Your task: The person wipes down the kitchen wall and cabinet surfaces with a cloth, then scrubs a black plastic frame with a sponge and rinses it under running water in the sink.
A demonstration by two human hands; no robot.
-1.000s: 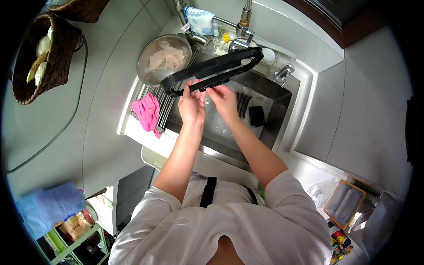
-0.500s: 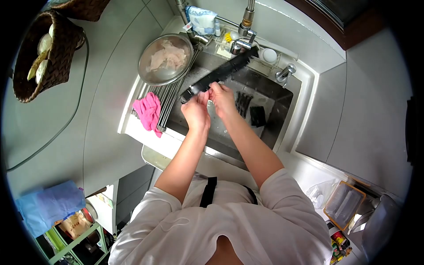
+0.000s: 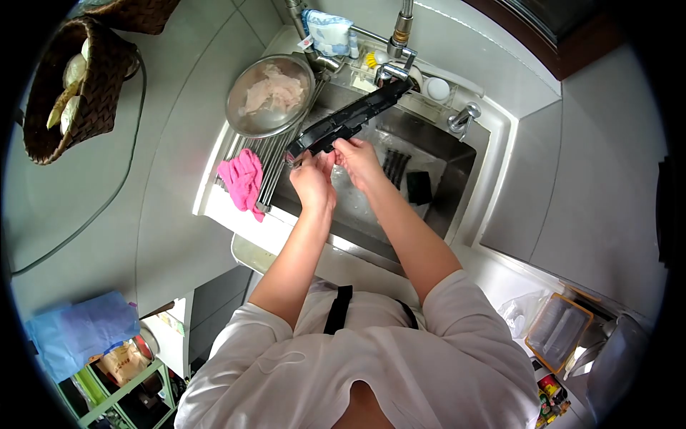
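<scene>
A long black plastic part (image 3: 350, 123), narrow and ridged with an uneven lower edge, is held up at a slant over the sink (image 3: 457, 168). Its exact kind I cannot make out. My left hand (image 3: 313, 182) is closed round the near left end, with the fingertips partly hidden. Pinching the lower edge near the middle is my right hand (image 3: 359, 163). Below, in the wet basin, lie a dark ribbed strip (image 3: 395, 168) and a black block-shaped piece (image 3: 419, 187).
A metal bowl of pale raw meat (image 3: 271, 96) stands on the rack (image 3: 281, 154) at the sink's left, near a pink cloth (image 3: 243, 182). Behind are the faucet (image 3: 394, 71) and a small tap (image 3: 464, 118). A woven basket (image 3: 96, 93) sits farther left.
The black part has turned about its length, showing more of its broad face and lower edge. Both hands still hold it and have shifted only slightly.
</scene>
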